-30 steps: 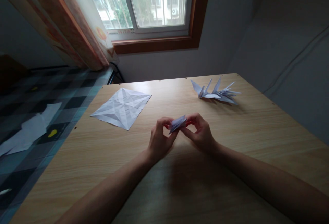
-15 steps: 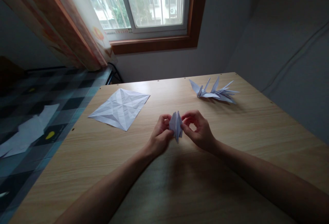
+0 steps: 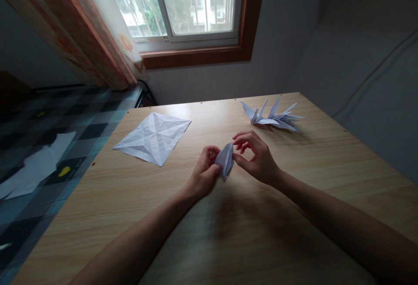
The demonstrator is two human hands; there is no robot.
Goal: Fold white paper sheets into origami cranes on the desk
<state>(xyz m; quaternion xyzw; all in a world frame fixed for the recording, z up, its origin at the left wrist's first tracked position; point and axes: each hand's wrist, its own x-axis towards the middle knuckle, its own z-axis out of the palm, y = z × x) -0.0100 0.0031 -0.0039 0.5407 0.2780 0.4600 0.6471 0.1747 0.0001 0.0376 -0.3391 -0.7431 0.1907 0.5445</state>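
Observation:
Above the middle of the wooden table, a small piece of folded white paper (image 3: pixel 225 161) is pinched by its left side between the thumb and fingers of my left hand (image 3: pixel 205 171). It is a narrow, layered diamond shape with its lower tip pointing down. On its right side is my right hand (image 3: pixel 256 156), fingers apart and curved, the thumb tip at the paper's edge. Whether that thumb touches the paper I cannot tell.
A creased white paper square (image 3: pixel 153 139) lies flat on the table (image 3: pixel 130 215) at the left. Several folded paper cranes (image 3: pixel 274 117) sit bunched at the back right. White paper scraps (image 3: pixel 39 167) rest on a checked cloth (image 3: pixel 19 232) left of the table.
My right hand has let its pinch on the folded paper go; its fingers have spread and lifted slightly. The paper has turned, so a broader flat face shows. My left hand keeps its hold.

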